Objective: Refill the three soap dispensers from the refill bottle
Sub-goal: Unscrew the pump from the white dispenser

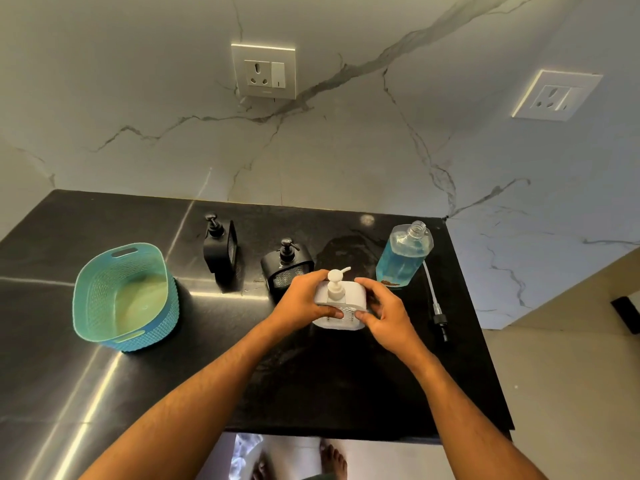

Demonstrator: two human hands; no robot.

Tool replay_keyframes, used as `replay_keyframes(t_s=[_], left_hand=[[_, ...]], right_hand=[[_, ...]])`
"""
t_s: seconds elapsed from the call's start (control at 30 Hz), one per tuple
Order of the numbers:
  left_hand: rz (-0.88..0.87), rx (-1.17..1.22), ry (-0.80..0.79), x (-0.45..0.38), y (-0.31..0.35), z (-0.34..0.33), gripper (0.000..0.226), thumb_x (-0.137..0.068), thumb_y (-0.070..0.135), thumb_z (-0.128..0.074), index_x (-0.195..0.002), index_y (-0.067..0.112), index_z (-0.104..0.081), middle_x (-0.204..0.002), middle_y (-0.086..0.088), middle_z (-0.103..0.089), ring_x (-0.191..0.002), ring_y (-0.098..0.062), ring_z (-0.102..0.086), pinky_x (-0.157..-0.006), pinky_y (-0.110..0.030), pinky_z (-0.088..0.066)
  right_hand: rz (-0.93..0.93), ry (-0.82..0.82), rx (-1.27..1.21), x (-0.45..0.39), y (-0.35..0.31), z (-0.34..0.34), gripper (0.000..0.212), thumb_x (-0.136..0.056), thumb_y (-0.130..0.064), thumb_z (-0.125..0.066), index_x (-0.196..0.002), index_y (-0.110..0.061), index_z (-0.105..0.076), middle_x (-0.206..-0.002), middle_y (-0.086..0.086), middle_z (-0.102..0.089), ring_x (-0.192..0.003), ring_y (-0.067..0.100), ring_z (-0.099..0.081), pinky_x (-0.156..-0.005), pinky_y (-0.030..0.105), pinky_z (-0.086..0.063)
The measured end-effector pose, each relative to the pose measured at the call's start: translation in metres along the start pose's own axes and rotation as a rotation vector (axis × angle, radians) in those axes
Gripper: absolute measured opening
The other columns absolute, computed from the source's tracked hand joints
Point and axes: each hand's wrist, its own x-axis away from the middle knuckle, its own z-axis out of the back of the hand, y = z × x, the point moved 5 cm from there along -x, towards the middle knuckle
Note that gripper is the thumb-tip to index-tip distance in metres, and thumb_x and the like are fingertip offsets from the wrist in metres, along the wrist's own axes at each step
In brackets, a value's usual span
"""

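Note:
A white soap dispenser [346, 294] with its white pump on top stands at the middle of the black counter [311, 375]. My left hand [304, 299] grips its left side and my right hand [384, 313] grips its right side, thumbs on the front. Behind it stand two black dispensers, one [221, 252] at the far left and one [287, 265] just behind my left hand, both with pumps on. The clear refill bottle [403, 254] of blue soap stands uncapped at the right. Its pump with the tube [436, 303] lies on the counter beside it.
A teal plastic basket [124, 296] sits at the left of the counter. The counter's right edge runs close to the refill bottle and the loose pump. A marble wall with two sockets rises behind.

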Motion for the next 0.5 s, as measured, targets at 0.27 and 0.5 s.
replay_keyframes(t_s=[0.27, 0.5], left_hand=[[0.056, -0.017, 0.074, 0.022, -0.011, -0.008, 0.066, -0.063, 0.026, -0.097, -0.121, 0.019, -0.068, -0.111, 0.011, -0.069, -0.099, 0.004, -0.060, -0.086, -0.006, -0.041], [0.043, 0.011, 0.095, 0.022, -0.007, -0.015, 0.055, -0.065, 0.029, -0.093, -0.115, 0.025, -0.069, -0.105, 0.014, -0.070, -0.098, 0.001, -0.064, -0.084, -0.015, -0.048]], right_hand=[[0.025, -0.008, 0.084, 0.008, -0.003, -0.012, 0.064, -0.079, -0.002, -0.078, -0.133, -0.028, -0.058, -0.131, -0.012, -0.060, -0.127, 0.008, -0.057, -0.104, 0.036, -0.053], [0.106, 0.224, 0.300, 0.010, -0.040, -0.016, 0.055, -0.069, -0.050, -0.085, -0.112, -0.024, -0.062, -0.107, -0.011, -0.060, -0.099, 0.007, -0.058, -0.082, 0.020, -0.049]])
